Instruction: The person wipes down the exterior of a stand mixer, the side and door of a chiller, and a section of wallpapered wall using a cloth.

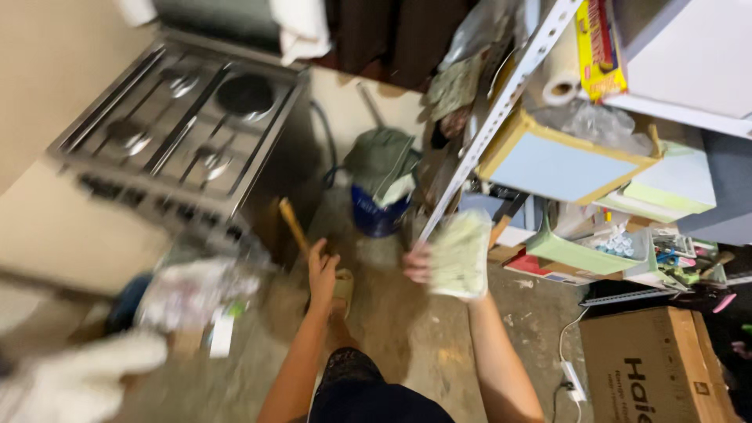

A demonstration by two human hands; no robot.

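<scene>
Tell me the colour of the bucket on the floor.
The bucket is dark blue, seen from the head view.

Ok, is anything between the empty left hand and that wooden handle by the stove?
Nothing visible. The left hand hangs open just right of the wooden handle, with only bare concrete floor showing between them. The right hand holds a pale cloth off to the side, clear of that gap.

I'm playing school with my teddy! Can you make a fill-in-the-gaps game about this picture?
1. The right hand holds a pale green ____.
2. The blue bucket stands on the ____.
3. The gas stove is on the person's ____ side.
4. The brown cardboard box sits below the metal ____.

Missing words: cloth; floor; left; shelves
</scene>
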